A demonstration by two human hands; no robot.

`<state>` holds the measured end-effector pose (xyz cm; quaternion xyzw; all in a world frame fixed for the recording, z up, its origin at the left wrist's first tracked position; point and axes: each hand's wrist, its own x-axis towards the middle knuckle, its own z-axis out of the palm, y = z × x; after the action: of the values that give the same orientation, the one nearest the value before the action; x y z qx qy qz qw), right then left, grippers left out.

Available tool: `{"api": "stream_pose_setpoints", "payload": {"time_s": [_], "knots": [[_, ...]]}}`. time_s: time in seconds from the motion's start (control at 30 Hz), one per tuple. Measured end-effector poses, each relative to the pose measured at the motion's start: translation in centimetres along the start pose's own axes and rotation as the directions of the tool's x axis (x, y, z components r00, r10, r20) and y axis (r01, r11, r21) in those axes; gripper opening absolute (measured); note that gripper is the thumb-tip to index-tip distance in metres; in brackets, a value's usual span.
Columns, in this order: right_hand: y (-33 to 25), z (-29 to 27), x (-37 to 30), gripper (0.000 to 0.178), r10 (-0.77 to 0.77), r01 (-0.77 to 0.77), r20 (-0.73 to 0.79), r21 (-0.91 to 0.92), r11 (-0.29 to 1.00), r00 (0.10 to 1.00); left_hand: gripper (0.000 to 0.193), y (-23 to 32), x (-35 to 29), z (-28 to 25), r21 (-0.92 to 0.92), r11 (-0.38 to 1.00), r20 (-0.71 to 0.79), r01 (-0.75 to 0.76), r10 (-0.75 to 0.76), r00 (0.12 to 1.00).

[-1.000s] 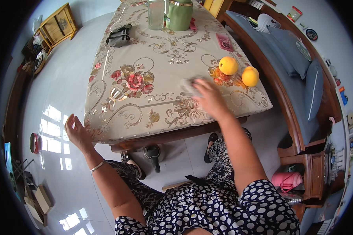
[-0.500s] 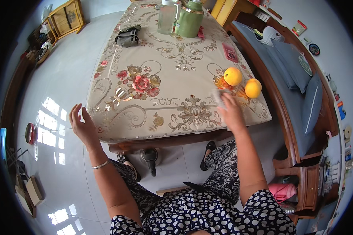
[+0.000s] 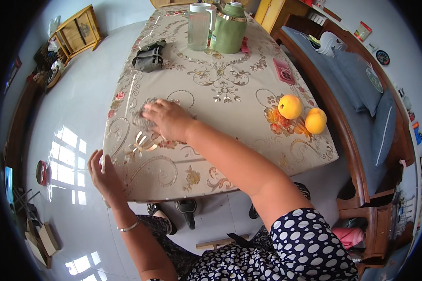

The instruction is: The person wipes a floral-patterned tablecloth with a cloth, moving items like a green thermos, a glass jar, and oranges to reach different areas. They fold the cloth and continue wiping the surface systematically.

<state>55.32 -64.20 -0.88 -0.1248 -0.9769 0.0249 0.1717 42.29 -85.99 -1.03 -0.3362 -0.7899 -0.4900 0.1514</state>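
Observation:
A crumpled grey cloth (image 3: 143,114) lies pressed to the patterned tablecloth (image 3: 211,147) on the left side of the table. My right hand (image 3: 169,121) covers part of it, fingers bent over it, with the arm stretched across the table's front. The red flower print there is mostly hidden under hand and cloth. By the front left corner of the table, my left hand (image 3: 105,175) hangs with loosely curled fingers apart, nothing in it; whether it touches the edge I cannot tell. Two orange-yellow fruits, one (image 3: 290,107) farther back and the other (image 3: 315,121) nearer, sit at the right.
A grey folded pouch (image 3: 149,56) lies at the far left of the table. Farther back stand a clear jug (image 3: 199,30) and a green thermos (image 3: 229,30). A pink phone (image 3: 283,70) lies by the right edge. A wooden sofa (image 3: 349,145) runs along that side.
My right hand has swept the cloth leftward from beside the fruits to the left flower print. The left hand stays near the corner. The view has shifted slightly.

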Motion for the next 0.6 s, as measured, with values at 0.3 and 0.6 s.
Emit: {"api": "stream_pose_setpoints", "payload": {"time_s": [0.3,0.6], "knots": [[15.4,-0.2,0.5,0.037,0.424,-0.455,-0.178,-0.208,0.866,0.888,0.020,-0.6,0.3,0.3,0.092,0.996,0.059,0.013,-0.018,0.998],[19.2,-5.9,-10.3,0.051,0.834,-0.847,-0.178,-0.223,0.482,0.522,0.022,-1.5,0.3,0.6,0.068,0.997,0.056,-0.031,0.027,0.998]]}}
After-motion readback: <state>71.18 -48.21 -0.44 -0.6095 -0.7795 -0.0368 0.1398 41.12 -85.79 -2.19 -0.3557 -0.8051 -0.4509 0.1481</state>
